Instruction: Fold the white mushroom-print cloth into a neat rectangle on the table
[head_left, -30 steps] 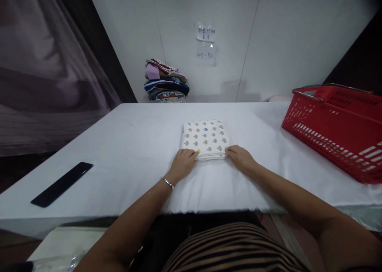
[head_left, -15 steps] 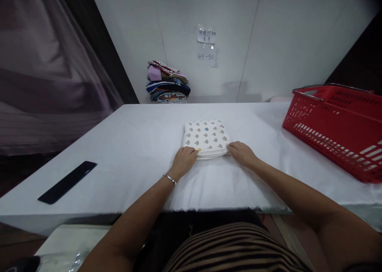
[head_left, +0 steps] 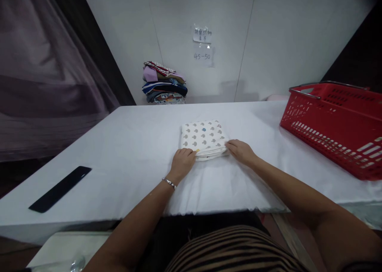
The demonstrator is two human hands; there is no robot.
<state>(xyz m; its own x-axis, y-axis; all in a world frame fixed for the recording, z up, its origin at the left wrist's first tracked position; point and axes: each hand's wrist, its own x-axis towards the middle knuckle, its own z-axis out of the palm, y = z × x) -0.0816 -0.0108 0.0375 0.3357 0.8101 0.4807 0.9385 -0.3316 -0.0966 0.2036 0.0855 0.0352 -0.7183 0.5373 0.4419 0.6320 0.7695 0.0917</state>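
A folded white cloth (head_left: 203, 135) with grey printed shapes lies on the white-covered table in front of me. Its near edge shows several stacked layers, raised a little between my hands. At the near left corner, my left hand (head_left: 183, 162), with a silver bracelet at its wrist, is closed on the cloth. My right hand (head_left: 238, 149) pinches the near right corner. The fingertips of both hands are partly hidden by the fabric. Whether the cloth is a garment I cannot tell.
A red plastic basket (head_left: 331, 125) with metal handles stands on the table (head_left: 143, 144) at the right. A dark flat strip (head_left: 61, 189) lies at the left. Beyond the far edge is a pile of folded clothes (head_left: 164, 83), with paper signs (head_left: 203, 45) on the wall.
The near edge of the cloth is lifted and rolled back slightly, showing more of its layers. Both hands keep hold of the corners. The whole view has shifted slightly.
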